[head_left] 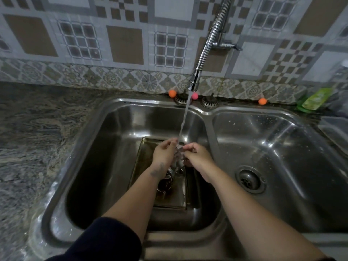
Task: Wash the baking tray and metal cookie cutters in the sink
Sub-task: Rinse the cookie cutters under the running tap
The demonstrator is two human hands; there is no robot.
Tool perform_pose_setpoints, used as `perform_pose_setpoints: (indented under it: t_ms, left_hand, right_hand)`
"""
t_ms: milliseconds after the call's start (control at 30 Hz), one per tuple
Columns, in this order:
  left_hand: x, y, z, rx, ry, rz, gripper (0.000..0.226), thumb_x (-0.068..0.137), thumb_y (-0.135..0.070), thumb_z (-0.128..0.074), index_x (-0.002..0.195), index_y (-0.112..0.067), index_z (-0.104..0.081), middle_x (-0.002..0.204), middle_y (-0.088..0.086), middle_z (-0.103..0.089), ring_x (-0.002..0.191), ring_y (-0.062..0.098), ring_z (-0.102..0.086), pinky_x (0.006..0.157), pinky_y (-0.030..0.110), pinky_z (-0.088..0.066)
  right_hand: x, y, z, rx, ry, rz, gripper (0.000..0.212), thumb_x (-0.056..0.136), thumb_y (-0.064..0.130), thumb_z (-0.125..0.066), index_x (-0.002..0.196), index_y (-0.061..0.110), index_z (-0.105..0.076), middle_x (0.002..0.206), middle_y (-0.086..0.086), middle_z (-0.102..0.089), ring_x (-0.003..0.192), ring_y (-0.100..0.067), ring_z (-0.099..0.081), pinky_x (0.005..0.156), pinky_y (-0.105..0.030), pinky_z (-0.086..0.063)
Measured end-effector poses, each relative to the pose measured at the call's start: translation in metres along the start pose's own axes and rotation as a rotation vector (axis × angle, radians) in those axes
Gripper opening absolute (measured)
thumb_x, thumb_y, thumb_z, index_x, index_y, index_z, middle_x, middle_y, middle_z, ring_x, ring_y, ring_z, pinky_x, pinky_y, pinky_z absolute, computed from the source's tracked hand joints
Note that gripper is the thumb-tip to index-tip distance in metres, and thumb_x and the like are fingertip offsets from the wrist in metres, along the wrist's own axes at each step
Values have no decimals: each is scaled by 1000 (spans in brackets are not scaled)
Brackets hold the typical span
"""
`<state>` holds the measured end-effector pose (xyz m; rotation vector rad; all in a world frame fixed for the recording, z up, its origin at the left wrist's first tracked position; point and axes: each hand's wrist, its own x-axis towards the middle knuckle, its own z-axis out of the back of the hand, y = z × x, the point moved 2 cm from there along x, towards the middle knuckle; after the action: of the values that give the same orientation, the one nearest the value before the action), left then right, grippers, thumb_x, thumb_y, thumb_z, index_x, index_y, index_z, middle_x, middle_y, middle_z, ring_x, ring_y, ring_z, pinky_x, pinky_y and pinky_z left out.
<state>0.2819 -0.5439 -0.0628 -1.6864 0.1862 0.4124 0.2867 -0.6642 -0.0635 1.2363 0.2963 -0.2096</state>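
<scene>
both hands (pixel 165 151) (pixel 195 155) around a cookie cutter (pixel 179 154) (blurred) under running water (pixel 183 119)

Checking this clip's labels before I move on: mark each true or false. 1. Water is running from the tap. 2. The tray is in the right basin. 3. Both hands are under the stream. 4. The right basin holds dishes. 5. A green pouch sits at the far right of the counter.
1. True: water falls from the tap.
2. False: the tray lies in the left basin.
3. True: the left hand and right hand meet under it, holding something small and blurred.
4. False: the right basin shows only its drain.
5. True: the green pouch is there.
</scene>
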Motion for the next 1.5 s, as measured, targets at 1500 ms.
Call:
perform_pose_setpoints:
  t_ms: [1500]
  left_hand:
    - [6, -44, -25, 480, -43, -493, 32, 95, -1, -46, 116, -14, -65, 106, 0, -66, 93, 10, -61, 72, 8, -45]
  right_hand:
    - [-17, 46, 19, 415, 27, -119, 29, 95, 23, -59, 118, 5, -61, 95, -14, -66, 78, -23, -67, 77, -37, -56]
